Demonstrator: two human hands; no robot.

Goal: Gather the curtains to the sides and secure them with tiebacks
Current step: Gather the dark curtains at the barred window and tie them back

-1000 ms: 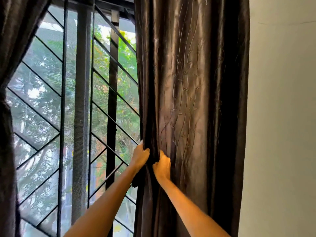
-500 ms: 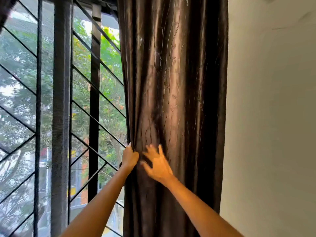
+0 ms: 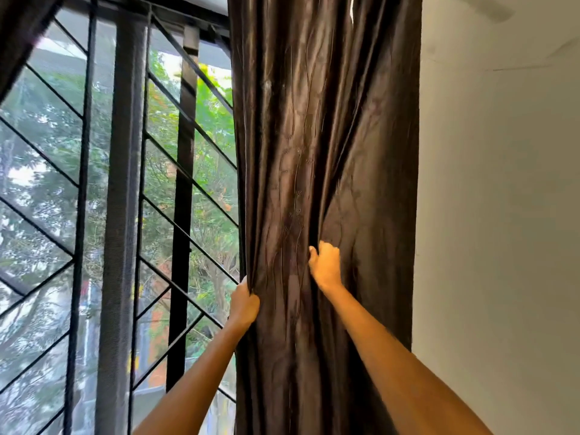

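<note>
A dark brown shiny curtain [image 3: 326, 127] hangs bunched at the right side of the window, next to the wall. My left hand [image 3: 244, 304] is closed around its left edge. Higher and to the right, my right hand [image 3: 324, 265] clutches a fold in the middle of the fabric, pulling creases toward it. A corner of the other dark curtain [image 3: 22, 29] shows at the top left. No tieback is visible.
A black metal window grille [image 3: 185, 189] with diagonal bars and a mesh screen covers the window on the left, with trees outside. A plain cream wall [image 3: 502, 215] fills the right side.
My right hand went from flat with spread fingers to clutching a fold further right and higher. My left hand keeps its hold on the curtain edge. The view shifted slightly.
</note>
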